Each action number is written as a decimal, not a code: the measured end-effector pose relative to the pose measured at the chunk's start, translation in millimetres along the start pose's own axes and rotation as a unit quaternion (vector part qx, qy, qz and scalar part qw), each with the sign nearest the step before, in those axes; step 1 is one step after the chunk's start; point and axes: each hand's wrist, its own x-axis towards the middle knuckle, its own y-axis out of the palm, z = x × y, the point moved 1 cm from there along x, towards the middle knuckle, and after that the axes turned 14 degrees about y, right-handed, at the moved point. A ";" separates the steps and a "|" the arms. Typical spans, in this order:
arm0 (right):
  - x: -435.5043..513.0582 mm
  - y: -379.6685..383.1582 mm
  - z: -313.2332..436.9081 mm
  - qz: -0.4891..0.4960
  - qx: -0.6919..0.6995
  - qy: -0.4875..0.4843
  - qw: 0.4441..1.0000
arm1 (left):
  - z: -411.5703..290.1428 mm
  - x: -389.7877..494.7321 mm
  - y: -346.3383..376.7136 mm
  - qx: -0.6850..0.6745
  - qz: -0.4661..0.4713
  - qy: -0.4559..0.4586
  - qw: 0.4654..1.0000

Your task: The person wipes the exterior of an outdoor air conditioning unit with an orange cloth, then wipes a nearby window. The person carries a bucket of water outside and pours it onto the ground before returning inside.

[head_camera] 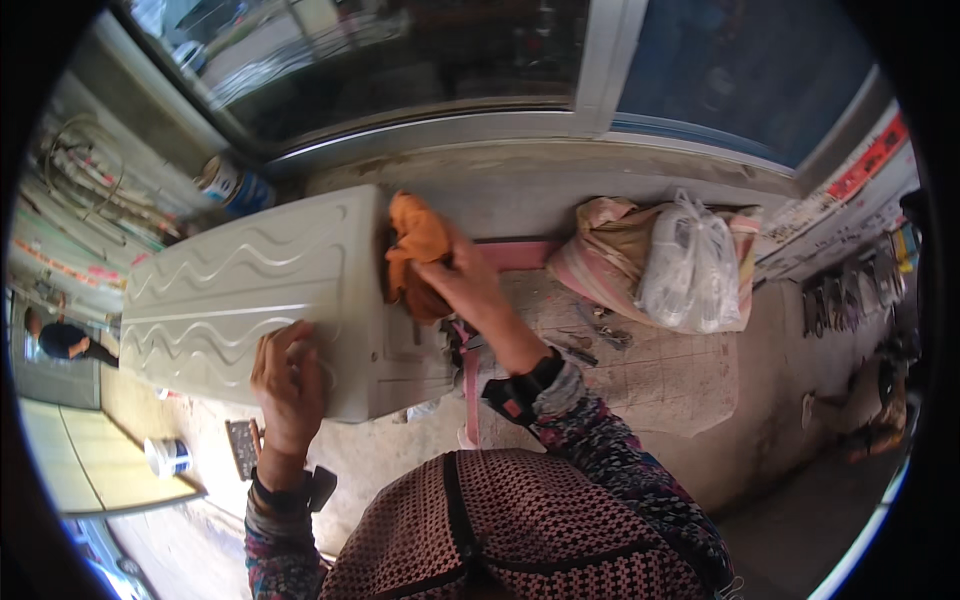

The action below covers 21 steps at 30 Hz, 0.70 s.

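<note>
A large pale grey metal casing (247, 300) with raised wavy ribs, like an appliance housing, stands before me on the left. My left hand (291, 379) touches its ribbed face near the lower edge, fingers curled, with nothing visible in the grip. At the casing's right side, my right hand (461, 281) holds a crumpled orange cloth (420, 236) against or very near the edge. Part of the cloth looks dark brown and hangs beside the casing. Below the right hand, a pink strip (471, 397) runs downward.
Several small tools (581, 349) lie on a worn mat (652, 382). Behind it sit a striped woven sack (600, 259) and a clear plastic bag (690, 270). A paint bucket (240, 187) stands behind the casing, a white bucket (166, 457) lower left. A person (67, 339) is far left.
</note>
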 end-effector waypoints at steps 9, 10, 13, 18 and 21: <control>29.8 2.1 -59.5 -0.073 -0.086 0.115 0.987 | -3.0 2.7 1.5 -0.008 -0.016 0.002 1.000; 26.8 -1.9 -65.1 -0.074 -0.125 0.139 0.980 | -2.8 2.6 1.9 -0.009 -0.018 0.003 1.000; 19.9 -8.8 -75.2 -0.076 -0.178 0.232 0.953 | -3.5 0.3 1.5 -0.011 -0.028 -0.012 0.999; 19.8 -10.2 -49.1 0.027 0.039 0.303 0.952 | -4.1 0.6 1.2 -0.007 -0.032 0.008 0.999; 14.0 -1.7 -10.6 0.040 -0.069 0.110 0.991 | -3.2 0.1 1.9 -0.010 -0.041 0.013 0.999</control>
